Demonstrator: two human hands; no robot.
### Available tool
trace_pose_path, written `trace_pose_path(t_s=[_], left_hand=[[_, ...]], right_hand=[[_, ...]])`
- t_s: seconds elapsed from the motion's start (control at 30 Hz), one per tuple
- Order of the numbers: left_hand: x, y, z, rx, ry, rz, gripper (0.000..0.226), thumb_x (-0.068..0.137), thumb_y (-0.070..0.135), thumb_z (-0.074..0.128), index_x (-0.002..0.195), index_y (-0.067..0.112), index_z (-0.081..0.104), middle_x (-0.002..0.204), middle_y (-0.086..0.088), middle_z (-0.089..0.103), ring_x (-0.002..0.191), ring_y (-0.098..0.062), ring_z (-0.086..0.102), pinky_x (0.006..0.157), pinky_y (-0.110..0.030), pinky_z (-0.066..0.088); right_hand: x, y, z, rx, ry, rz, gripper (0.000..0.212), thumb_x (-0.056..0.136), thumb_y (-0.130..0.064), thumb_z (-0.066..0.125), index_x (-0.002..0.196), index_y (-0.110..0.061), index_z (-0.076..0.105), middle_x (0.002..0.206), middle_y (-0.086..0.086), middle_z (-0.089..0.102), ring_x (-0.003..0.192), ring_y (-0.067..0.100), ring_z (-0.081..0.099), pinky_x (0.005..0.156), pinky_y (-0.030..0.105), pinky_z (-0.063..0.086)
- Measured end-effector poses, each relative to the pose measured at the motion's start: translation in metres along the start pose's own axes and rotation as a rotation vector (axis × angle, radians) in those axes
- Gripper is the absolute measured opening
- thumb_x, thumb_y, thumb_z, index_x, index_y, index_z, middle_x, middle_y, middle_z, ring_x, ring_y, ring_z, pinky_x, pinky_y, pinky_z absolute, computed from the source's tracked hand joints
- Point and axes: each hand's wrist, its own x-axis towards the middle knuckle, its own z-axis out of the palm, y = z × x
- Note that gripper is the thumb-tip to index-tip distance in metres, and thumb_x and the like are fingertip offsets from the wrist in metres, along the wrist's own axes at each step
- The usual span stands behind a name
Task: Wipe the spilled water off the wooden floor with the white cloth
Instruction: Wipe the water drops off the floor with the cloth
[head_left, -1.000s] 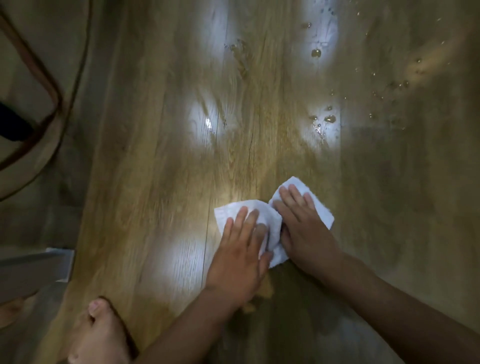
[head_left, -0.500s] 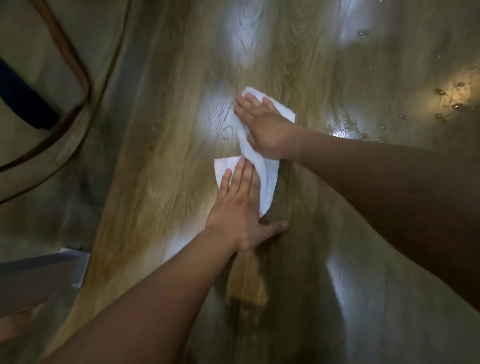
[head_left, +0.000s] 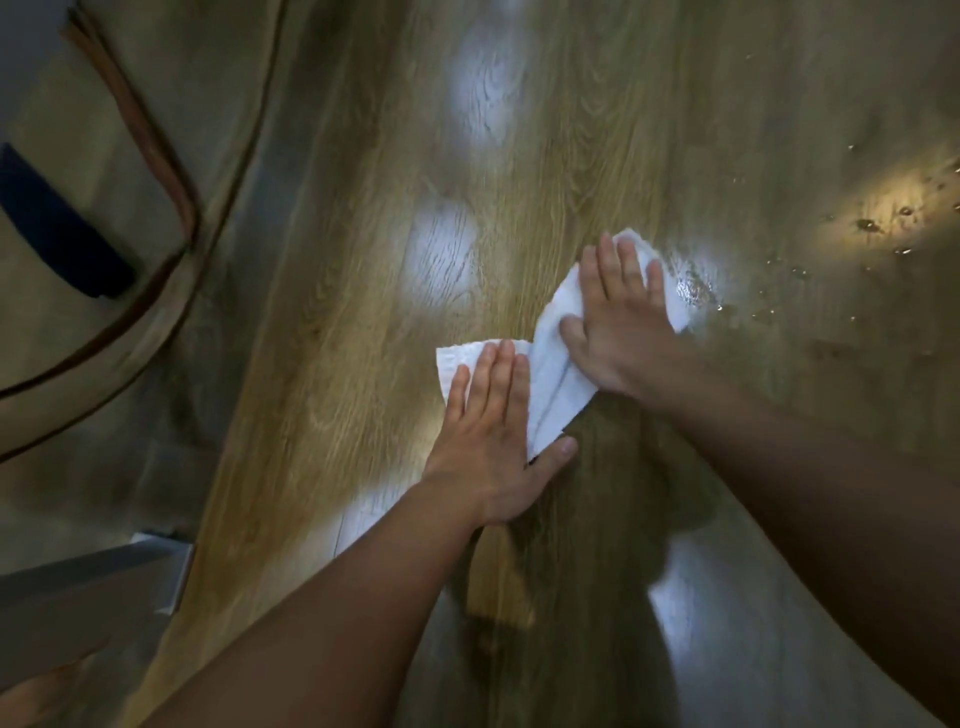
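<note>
The white cloth (head_left: 553, 374) lies stretched on the wooden floor (head_left: 363, 312) in the middle of the view. My left hand (head_left: 493, 441) presses flat on its near left end, fingers together and thumb out on the floor. My right hand (head_left: 623, 322) presses flat on its far right end, fingers spread. Just right of that end, a small puddle (head_left: 693, 291) glints on the boards. More water drops (head_left: 872, 228) are scattered toward the far right edge.
A beige fabric thing with brown piping and a dark blue strap (head_left: 62, 234) fills the left side. A grey flat edge (head_left: 93, 582) juts in at the lower left. Bright light patches reflect off the boards.
My right hand has slid the cloth's far end to the right, toward the puddle. My left hand stays pressed on the near end. The view shifted slightly.
</note>
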Motion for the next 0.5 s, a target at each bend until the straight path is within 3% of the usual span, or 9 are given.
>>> trace_pose_path(t_s=[0.17, 0.37, 0.43, 0.5], left_hand=[[-0.004, 0.004, -0.002, -0.108, 0.029, -0.082, 0.094, 0.083, 0.071, -0.004, 0.148, 0.009, -0.031, 0.156, -0.007, -0.039, 0.139, -0.013, -0.043, 0.119, -0.041, -0.02], [-0.045, 0.009, 0.006, -0.086, -0.028, -0.13, 0.086, 0.087, 0.068, -0.008, 0.145, 0.01, -0.035, 0.149, -0.008, -0.047, 0.135, -0.016, -0.049, 0.118, -0.044, -0.021], [-0.056, 0.013, 0.007, -0.075, -0.063, -0.113, 0.088, 0.086, 0.069, -0.006, 0.144, 0.01, -0.037, 0.146, -0.008, -0.05, 0.133, -0.016, -0.05, 0.116, -0.043, -0.024], [-0.06, 0.013, 0.008, -0.077, -0.092, -0.11, 0.092, 0.085, 0.072, -0.003, 0.141, 0.009, -0.039, 0.145, -0.007, -0.052, 0.132, -0.017, -0.051, 0.114, -0.042, -0.027]], right_hand=[[0.066, -0.054, -0.015, -0.015, -0.056, -0.196, 0.07, 0.101, -0.039, 0.028, 0.155, -0.009, -0.004, 0.163, 0.01, -0.013, 0.149, 0.026, -0.017, 0.119, 0.051, -0.013], [0.01, -0.081, 0.015, -0.05, -0.001, -0.536, 0.066, 0.096, -0.042, 0.014, 0.156, -0.015, 0.012, 0.164, 0.002, 0.004, 0.151, 0.021, -0.002, 0.122, 0.045, -0.004], [-0.027, -0.071, 0.024, 0.036, -0.026, -0.508, 0.064, 0.098, -0.044, 0.013, 0.155, -0.016, 0.021, 0.163, 0.0, 0.014, 0.151, 0.018, 0.004, 0.123, 0.043, 0.001], [-0.057, -0.047, 0.031, 0.071, -0.007, -0.349, 0.066, 0.099, -0.05, 0.013, 0.156, -0.016, 0.016, 0.164, 0.0, 0.01, 0.151, 0.016, -0.003, 0.123, 0.042, 0.001]])
